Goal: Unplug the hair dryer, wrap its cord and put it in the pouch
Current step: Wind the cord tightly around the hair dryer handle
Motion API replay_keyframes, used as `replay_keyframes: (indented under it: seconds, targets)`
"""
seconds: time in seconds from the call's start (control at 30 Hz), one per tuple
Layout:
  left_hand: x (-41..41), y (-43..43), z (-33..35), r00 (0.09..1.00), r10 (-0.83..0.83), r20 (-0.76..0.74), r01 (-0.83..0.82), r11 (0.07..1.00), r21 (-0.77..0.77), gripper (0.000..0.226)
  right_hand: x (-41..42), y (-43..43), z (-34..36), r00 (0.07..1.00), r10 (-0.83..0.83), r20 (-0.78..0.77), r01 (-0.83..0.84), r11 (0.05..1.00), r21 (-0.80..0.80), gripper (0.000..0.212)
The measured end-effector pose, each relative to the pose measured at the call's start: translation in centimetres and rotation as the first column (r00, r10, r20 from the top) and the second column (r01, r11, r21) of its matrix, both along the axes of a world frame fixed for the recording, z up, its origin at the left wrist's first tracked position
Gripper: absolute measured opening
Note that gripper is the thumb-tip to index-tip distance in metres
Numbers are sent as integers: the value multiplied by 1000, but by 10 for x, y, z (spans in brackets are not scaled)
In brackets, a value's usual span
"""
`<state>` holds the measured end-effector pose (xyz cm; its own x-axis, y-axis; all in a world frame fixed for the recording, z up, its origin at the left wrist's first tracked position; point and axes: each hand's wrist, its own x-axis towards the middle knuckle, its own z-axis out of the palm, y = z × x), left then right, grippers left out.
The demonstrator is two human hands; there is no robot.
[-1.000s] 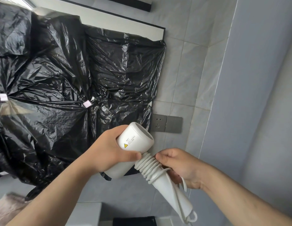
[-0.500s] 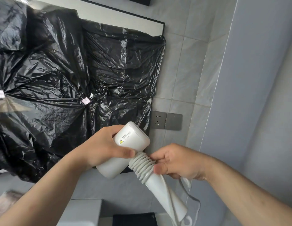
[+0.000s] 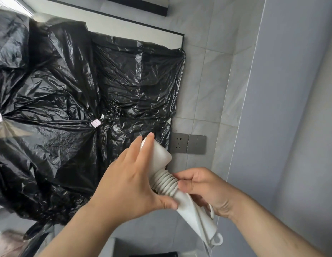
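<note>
Since half a second ago the left hand (image 3: pixel 124 184) has let go of its wrap around the hair dryer (image 3: pixel 159 158) and opened out: its fingers now lie straight and close together along the white barrel, reaching up to the far end, while the thumb stretches down to press against the handle (image 3: pixel 193 214) just below the coil. The dryer has also tipped, so its barrel points up and away. It is held in mid-air between both hands, in front of a grey tiled wall (image 3: pixel 207 80). The white cord (image 3: pixel 165 183) is wound in tight, neat turns around the top of the handle, just beneath the barrel. The right hand (image 3: pixel 204 190) curls around the handle from the right, its thumb pinching the last turn of cord against it; a loose strand runs down past the palm. A small hanging loop (image 3: pixel 218 240) shows at the handle's lower end. Behind the barrel, a grey wall socket (image 3: pixel 179 144) sits on the tiles. Crinkled black plastic sheeting (image 3: pixel 69 108) covers the wall to the left.
</note>
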<state>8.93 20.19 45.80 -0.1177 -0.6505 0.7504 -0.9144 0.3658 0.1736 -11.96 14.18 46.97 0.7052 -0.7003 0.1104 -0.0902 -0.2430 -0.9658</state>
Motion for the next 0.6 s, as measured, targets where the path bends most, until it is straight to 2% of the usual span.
replay_keyframes:
  seconds: [0.13, 0.3, 0.37, 0.43, 0.5, 0.6]
  targets:
    - [-3, -2, 5, 998, -43, -37, 42, 999, -29, 140, -1, -1, 7, 1000, -5, -12, 5, 1000, -18, 36]
    - [3, -5, 5, 994, -107, 16, 107, 993, -48, 133, -2, -4, 9, 999, -25, -48, 23, 998, -52, 36]
    - [9, -7, -1, 981, -101, 164, 122, 986, -118, 131, -5, -2, 12, 1000, -22, -21, 22, 1000, -11, 36]
    - [11, -10, -3, 935, 2, 355, 65, 982, -177, 124, -8, -2, 15, 1000, -6, -19, 6, 1000, -1, 38]
    - [7, -10, 3, 882, 75, 465, 25, 979, -205, 102, -6, -1, 18, 999, 4, -44, -5, 1000, -16, 39]
    - [2, -13, 13, 825, 92, 558, 72, 961, -265, 72, -2, -2, 17, 996, 5, -91, -11, 997, -73, 35]
